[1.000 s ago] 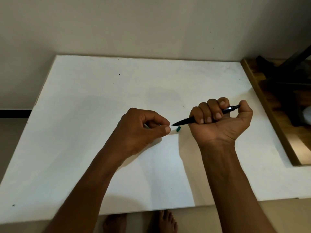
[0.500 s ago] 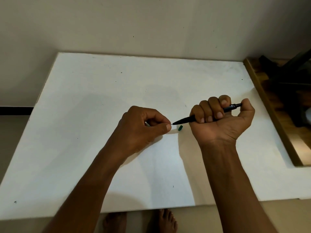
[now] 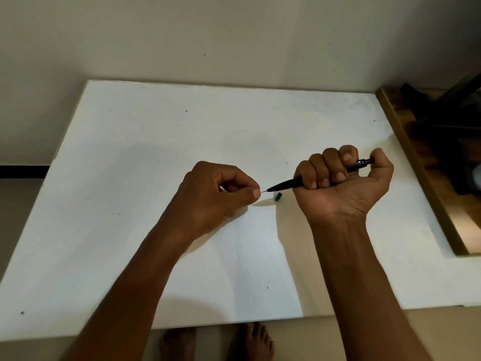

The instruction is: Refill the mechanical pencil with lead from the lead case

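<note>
My right hand (image 3: pixel 341 186) grips a black mechanical pencil (image 3: pixel 285 184) in a fist. Its thumb lies over the button end at the upper right. The pencil's tip points left, and a short thin lead (image 3: pixel 264 191) sticks out of it, almost touching my left thumb. My left hand (image 3: pixel 216 196) is curled, with thumb pressed to forefinger just left of the tip. A pale thing, seemingly the lead case (image 3: pixel 223 189), peeks out between its curled fingers and is mostly hidden. A small green cap (image 3: pixel 278 197) lies on the white table (image 3: pixel 156 142) under the pencil.
The table's back edge meets a plain wall. A wooden frame (image 3: pixel 416 165) with dark objects inside borders the table on the right. Bare feet (image 3: pixel 250 342) show below the table's front edge.
Both hands stay almost still. The pencil tip sits slightly further from my left thumb than before.
</note>
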